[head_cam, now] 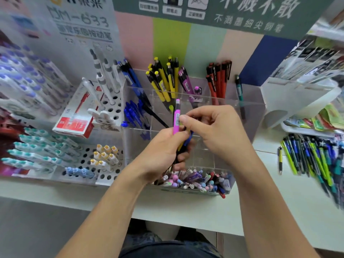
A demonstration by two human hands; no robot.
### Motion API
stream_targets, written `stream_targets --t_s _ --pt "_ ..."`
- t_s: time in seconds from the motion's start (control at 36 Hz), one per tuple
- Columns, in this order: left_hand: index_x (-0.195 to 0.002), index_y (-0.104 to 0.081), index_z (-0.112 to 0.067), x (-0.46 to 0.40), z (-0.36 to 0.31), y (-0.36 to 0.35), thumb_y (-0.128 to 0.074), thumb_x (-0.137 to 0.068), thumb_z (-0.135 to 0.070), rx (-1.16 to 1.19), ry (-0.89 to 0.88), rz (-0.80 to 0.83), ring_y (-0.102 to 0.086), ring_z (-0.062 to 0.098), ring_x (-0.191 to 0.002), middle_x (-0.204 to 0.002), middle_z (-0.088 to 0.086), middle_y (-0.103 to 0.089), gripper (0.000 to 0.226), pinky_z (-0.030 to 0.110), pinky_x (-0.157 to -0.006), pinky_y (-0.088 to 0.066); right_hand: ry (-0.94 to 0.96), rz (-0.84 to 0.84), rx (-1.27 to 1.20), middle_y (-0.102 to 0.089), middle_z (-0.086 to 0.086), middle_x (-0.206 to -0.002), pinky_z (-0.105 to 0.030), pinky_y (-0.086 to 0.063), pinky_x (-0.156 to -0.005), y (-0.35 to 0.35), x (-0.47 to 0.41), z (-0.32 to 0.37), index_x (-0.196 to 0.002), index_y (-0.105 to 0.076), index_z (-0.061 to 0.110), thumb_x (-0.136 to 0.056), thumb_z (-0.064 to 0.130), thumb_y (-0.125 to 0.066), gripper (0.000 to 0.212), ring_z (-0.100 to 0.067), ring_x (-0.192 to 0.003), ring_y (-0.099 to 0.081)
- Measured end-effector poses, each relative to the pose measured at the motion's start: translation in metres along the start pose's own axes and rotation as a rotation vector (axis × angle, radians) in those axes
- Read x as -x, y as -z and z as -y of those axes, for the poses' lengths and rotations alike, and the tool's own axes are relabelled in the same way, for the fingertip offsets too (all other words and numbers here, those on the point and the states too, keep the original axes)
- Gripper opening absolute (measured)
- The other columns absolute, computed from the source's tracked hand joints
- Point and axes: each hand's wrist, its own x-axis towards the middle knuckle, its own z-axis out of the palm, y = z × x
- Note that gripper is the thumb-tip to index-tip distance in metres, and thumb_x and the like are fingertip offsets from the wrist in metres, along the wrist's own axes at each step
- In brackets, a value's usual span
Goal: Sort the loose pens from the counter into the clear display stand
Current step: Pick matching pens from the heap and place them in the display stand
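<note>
Forearms enter from below and meet over the clear display stand (193, 112) on the white counter (186, 207). Left hand (163, 151) grips a bundle of pens (183, 146); right hand (214, 127) pinches the pink pen (176, 118) at its barcode label. Pink pen stands near-upright, long axis vertical, cap end toward the back compartments, just below the purple pens (187, 81). Loose pens (312, 155) lie well to the right, nearer the right hand, axes running diagonally.
</note>
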Motion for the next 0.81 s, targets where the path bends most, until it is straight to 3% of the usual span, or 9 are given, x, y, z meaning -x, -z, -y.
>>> stream_targets --t_s 0.08,0.14,0.19,0.28,0.42,0.5,0.67,0.72,0.81 --pt "-0.095 -0.06 -0.014 0.002 0.0 0.005 -0.042 -0.107 -0.025 0.067 -0.018 0.003 -0.038 0.01 -0.053 -0.076 0.002 -0.049 0.024 0.022 -0.042 -0.029 0.014 0.049 -0.074 -0.052 0.003 -0.054 -0.028 -0.033 -0.053 0.001 -0.008 0.002 -0.076 -0.077 0.02 -0.085 0.031 -0.081 0.015 -0.006 -0.053 -0.038" --pt "-0.093 -0.068 -0.023 0.001 0.001 0.01 -0.048 -0.105 -0.036 0.099 -0.054 -0.03 -0.042 0.013 -0.055 -0.075 0.002 -0.048 0.027 0.032 -0.048 -0.024 0.021 0.057 -0.2 -0.057 -0.008 -0.058 -0.028 -0.038 -0.051 0.001 -0.011 0.007 -0.075 -0.072 0.014 -0.087 0.022 -0.079 0.016 -0.008 -0.055 -0.045" --pt "-0.089 -0.065 -0.02 0.001 -0.002 0.013 -0.053 -0.1 -0.04 0.154 -0.102 -0.12 -0.046 0.017 -0.054 -0.072 0.003 -0.047 0.026 0.036 -0.053 -0.022 0.01 0.038 -0.351 -0.052 -0.002 -0.053 -0.02 -0.035 -0.044 -0.002 -0.013 0.013 -0.076 -0.066 0.01 -0.091 0.014 -0.074 0.017 -0.007 -0.047 -0.042" --pt "-0.083 -0.053 -0.014 0.0 -0.013 0.016 -0.049 -0.105 -0.026 0.276 -0.187 -0.247 -0.05 0.018 -0.055 -0.068 0.002 -0.047 0.026 0.03 -0.048 -0.043 0.051 -0.004 -0.461 -0.06 -0.004 -0.062 -0.022 -0.038 -0.038 -0.004 -0.016 0.025 -0.083 -0.061 0.008 -0.096 0.009 -0.066 0.014 -0.012 -0.046 -0.051" --pt "-0.104 -0.063 -0.01 0.004 -0.019 0.027 -0.044 -0.107 -0.026 0.318 -0.244 -0.302 -0.052 0.015 -0.052 -0.069 0.001 -0.055 0.025 0.023 -0.046 -0.043 0.428 -0.434 -0.316 -0.068 -0.009 -0.072 -0.032 -0.052 -0.047 0.018 -0.025 0.052 -0.09 -0.06 0.014 -0.099 0.016 -0.066 0.011 -0.018 -0.053 -0.066" --pt "-0.114 -0.064 -0.012 0.006 -0.017 0.035 -0.049 -0.105 -0.027 0.221 -0.206 -0.282 -0.037 0.008 -0.044 -0.063 -0.003 -0.045 0.024 0.018 -0.039 -0.029 0.593 -0.57 -0.071 -0.067 0.002 -0.072 -0.039 -0.053 -0.05 0.023 -0.044 0.063 -0.09 -0.065 0.013 -0.098 0.026 -0.069 0.016 -0.014 -0.057 -0.068" --pt "-0.12 -0.063 -0.007 0.011 -0.016 0.041 -0.033 -0.106 -0.039 0.402 -0.092 -0.158 -0.022 0.005 -0.04 -0.062 -0.002 -0.033 0.047 0.018 -0.036 -0.014 0.434 -0.25 0.231 -0.072 -0.008 -0.073 -0.05 -0.055 -0.065 -0.008 -0.089 0.051 -0.089 -0.079 0.005 -0.091 0.032 -0.067 0.03 -0.025 -0.063 -0.066" --pt "-0.123 -0.062 -0.005 0.013 -0.016 0.043 -0.027 -0.106 -0.034 0.441 -0.089 -0.127 -0.023 0.006 -0.042 -0.064 0.0 -0.034 0.049 0.018 -0.037 -0.014 0.421 -0.218 0.3 -0.067 -0.017 -0.068 -0.05 -0.05 -0.066 -0.014 -0.095 0.045 -0.085 -0.076 -0.001 -0.093 0.031 -0.061 0.036 -0.034 -0.064 -0.06" --pt "-0.124 -0.061 -0.006 0.015 -0.012 0.045 -0.031 -0.107 -0.026 0.404 -0.113 -0.128 -0.028 0.007 -0.047 -0.067 0.0 -0.041 0.04 0.018 -0.038 -0.02 0.425 -0.197 0.385 -0.07 -0.019 -0.078 -0.046 -0.047 -0.071 -0.02 -0.098 0.041 -0.089 -0.078 0.001 -0.093 0.03 -0.057 0.036 -0.038 -0.075 -0.059"
